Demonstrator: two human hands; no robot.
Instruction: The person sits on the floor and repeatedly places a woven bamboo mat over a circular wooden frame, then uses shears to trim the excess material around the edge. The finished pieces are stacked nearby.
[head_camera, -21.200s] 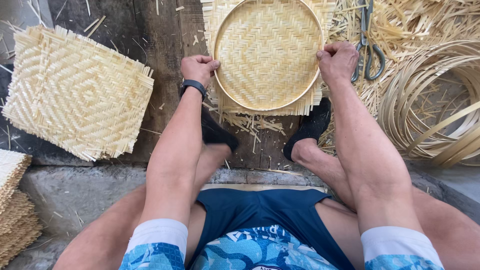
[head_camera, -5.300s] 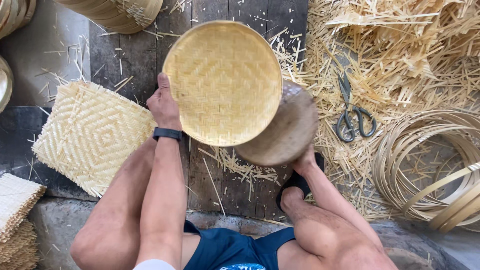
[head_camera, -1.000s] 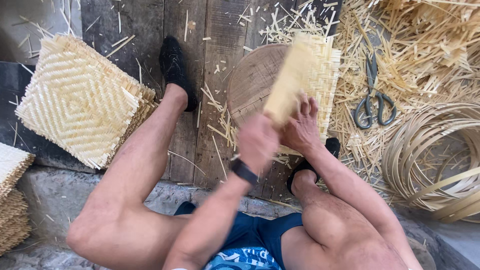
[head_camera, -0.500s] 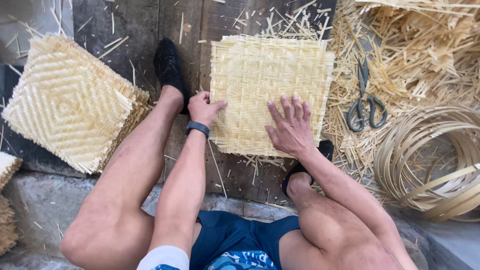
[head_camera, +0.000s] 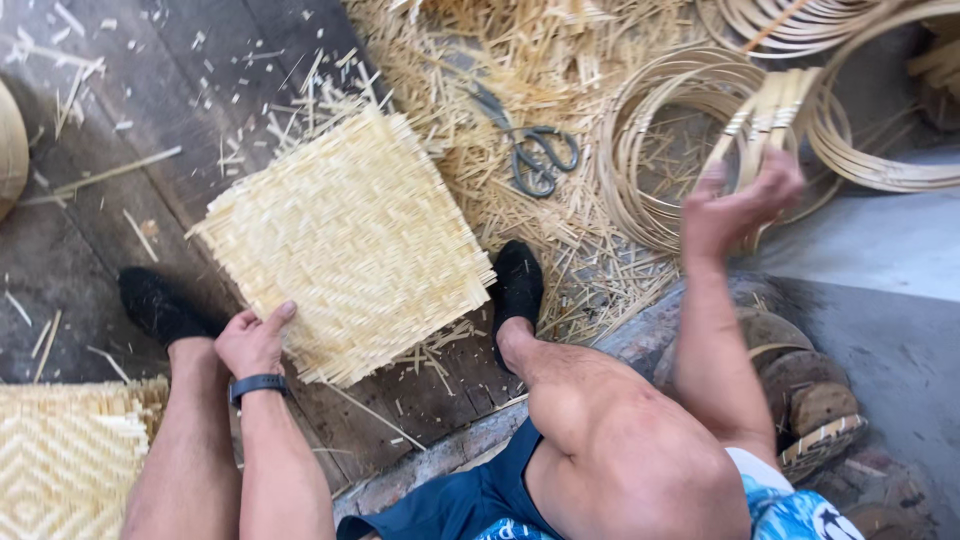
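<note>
Left hand (head_camera: 255, 340) rests open-fingered on the near edge of the woven square mat (head_camera: 345, 240); right hand (head_camera: 735, 205) clamps bamboo hoops (head_camera: 765, 120) far right; scissors (head_camera: 530, 150) between.

Woven mat (head_camera: 345, 245): pale straw-yellow, fine criss-cross weave. Second mat (head_camera: 65, 460): same yellow, zigzag chevron pattern. Hoops (head_camera: 680, 140): tan. Scissors (head_camera: 530, 150): dark grey. Shoes (head_camera: 518, 285): black. Wristband (head_camera: 258, 385): black. Shorts (head_camera: 450, 500): navy. Sleeve (head_camera: 800, 515): blue with white print. Floor planks (head_camera: 130, 110): dark grey-brown.
</note>
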